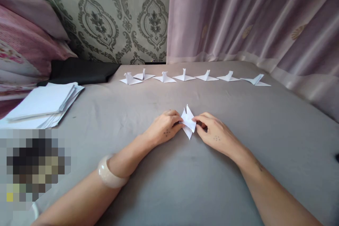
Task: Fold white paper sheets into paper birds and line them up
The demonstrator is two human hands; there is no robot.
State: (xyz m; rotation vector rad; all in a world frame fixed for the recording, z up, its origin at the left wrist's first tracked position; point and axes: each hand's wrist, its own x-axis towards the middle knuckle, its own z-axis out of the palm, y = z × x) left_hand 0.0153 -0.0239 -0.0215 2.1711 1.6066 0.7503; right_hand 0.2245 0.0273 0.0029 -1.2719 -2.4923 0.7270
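A white folded paper crane (189, 120) is held just above the grey cloth, near the middle of the view. Two narrow points stick up at its far end and another point faces me. My left hand (166, 125) pinches its left edge between thumb and fingers. On the opposite edge, my right hand (213, 129) grips the paper the same way, with thumb below and fingertips on top. Some of the fingertips are hidden behind the paper. A pale bangle (112, 173) circles my left wrist.
Several finished paper cranes (184, 75) stand in a row along the far side of the grey cloth surface (169, 183). A stack of white paper (42, 102) lies at the left, beside a black item (82, 70). Purple curtains (225, 14) hang behind on the right. A pixelated patch covers the lower left.
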